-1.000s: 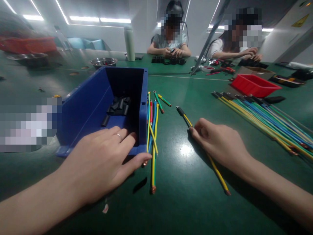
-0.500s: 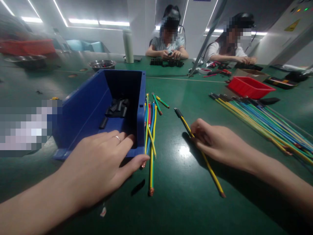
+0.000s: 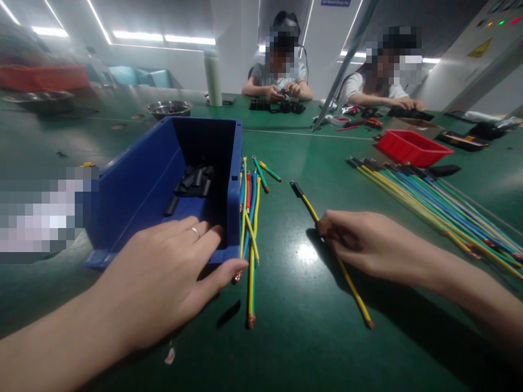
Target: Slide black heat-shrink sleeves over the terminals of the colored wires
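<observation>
My right hand [image 3: 359, 239] pinches a yellow-green cable [image 3: 354, 291] near its middle. The cable's far end has a black sleeve [image 3: 297, 190] and a metal lug, and its near end shows bare copper. My left hand [image 3: 163, 277] lies over the front lip of a blue bin [image 3: 134, 190], fingers stretched inside and thumb apart at the bin's corner. Its fingertips are partly hidden. Deeper in the bin lie several short black sleeves [image 3: 196, 182]. Beside the bin's right wall are several loose cables [image 3: 252, 261] in yellow-green, blue and red.
A bundle of cables [image 3: 425, 201] lies at the right, below a red tray [image 3: 414, 147]. A metal bowl [image 3: 169, 109] and a pale green bottle [image 3: 213, 79] stand behind the bin. Two people sit across the green table [image 3: 310, 348]. A slanted pole [image 3: 347, 60] rises between them.
My right hand has shifted slightly toward me along the cable and its fingers have closed more tightly around it. My left hand stays at the bin. The view has moved slightly.
</observation>
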